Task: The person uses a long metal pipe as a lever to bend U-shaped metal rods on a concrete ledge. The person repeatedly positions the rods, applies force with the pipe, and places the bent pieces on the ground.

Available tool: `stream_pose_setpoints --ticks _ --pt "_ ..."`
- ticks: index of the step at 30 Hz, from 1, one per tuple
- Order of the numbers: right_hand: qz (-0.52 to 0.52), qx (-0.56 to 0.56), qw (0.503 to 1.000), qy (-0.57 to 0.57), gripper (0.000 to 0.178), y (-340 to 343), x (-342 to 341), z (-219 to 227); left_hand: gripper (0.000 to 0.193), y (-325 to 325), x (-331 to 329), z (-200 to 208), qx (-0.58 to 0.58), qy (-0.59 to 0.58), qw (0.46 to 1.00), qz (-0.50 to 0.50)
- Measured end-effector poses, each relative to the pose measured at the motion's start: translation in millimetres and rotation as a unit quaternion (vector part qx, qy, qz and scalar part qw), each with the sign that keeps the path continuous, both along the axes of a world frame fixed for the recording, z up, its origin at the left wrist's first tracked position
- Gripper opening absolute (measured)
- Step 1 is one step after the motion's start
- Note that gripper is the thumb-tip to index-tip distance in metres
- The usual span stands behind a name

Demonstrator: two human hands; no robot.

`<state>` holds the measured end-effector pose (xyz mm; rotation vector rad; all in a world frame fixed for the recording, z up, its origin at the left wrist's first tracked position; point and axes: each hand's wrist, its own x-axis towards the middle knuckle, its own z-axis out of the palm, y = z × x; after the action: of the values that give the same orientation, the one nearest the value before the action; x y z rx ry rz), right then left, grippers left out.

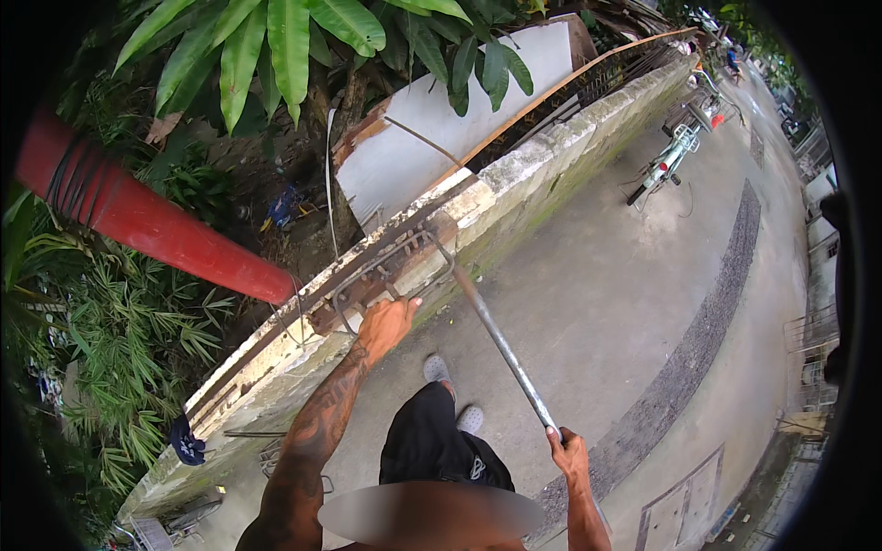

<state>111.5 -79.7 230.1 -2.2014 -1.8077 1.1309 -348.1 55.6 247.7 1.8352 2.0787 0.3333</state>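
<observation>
A bent metal rod (350,286), formed into a long loop, lies over a rusty plate (386,275) with short pegs on top of a low wall. My left hand (386,326) is closed on the near side of this rod, thumb pointing right. At the rod's right end, a long metal pipe (503,344) meets it near the pegs; whether the rod goes inside the pipe I cannot make out. Farther down, my right hand (569,450) is wrapped around the pipe, which slants toward me on the right.
The low concrete wall (551,170) runs from lower left to upper right. Beyond it stand a red pole (175,225), leafy plants and a white panel (450,115). A bicycle (675,151) is parked on the pavement at right. A dark cloth (186,443) hangs on the wall.
</observation>
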Motion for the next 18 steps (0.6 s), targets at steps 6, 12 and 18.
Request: stream_pose_setpoints --ticks 6,12,18 --pt "-0.108 -0.252 0.933 0.233 0.061 44 -24 7 0.056 0 -2 -2 -0.059 -0.022 0.998 -0.008" --pt "-0.082 -0.238 0.949 0.190 0.060 65 -58 5 0.050 -4 -2 1 -0.053 -0.021 0.998 0.022" --pt "-0.061 -0.187 0.974 0.112 0.064 61 -44 -6 0.047 0 0 4 -0.084 -0.078 0.992 0.055"
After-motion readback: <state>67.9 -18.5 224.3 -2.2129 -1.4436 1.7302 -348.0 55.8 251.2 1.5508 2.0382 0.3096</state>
